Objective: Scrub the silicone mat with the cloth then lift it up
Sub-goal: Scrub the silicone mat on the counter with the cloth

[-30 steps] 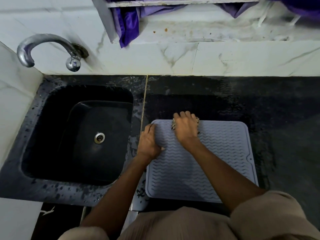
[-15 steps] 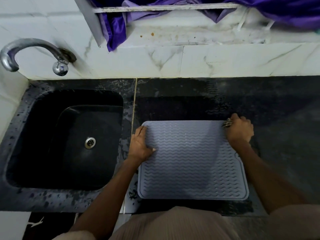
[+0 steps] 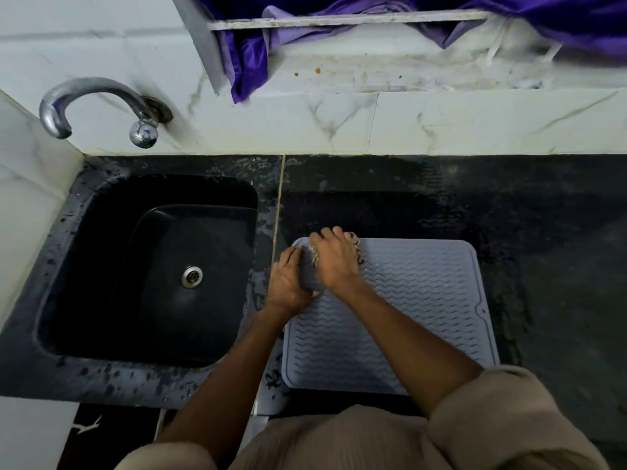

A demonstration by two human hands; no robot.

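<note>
A person scrubs a grey silicone mat [image 3: 407, 310] laid flat on a wet black counter [image 3: 549, 266], just right of the sink [image 3: 142, 273]. The right hand [image 3: 336, 262] bears down on the mat's far corner nearest the sink, fingers curled over a bunched, patterned cloth [image 3: 354, 244] — only scraps of it show at the knuckles and under the palm. The left hand [image 3: 288, 283] lies flat on the mat's sink-side edge, fingers extended and gripping nothing, apparently pinning the mat against the scrubbing; the two hands are almost touching.

The scrubbing step looks to be in hand, with the mat not yet lifted. Most of the ridged surface away from the sink lies bare beyond the cloth, though whether it needs more passes cannot be told. Lifting will call for a hand to pinch an edge or corner — the mat is thin and limp by its look, and on a wet counter it may cling and sag, so a two-handed hold along one side seems wise.

A metal tap [image 3: 101, 103] curves from the wall above the sink.
</note>
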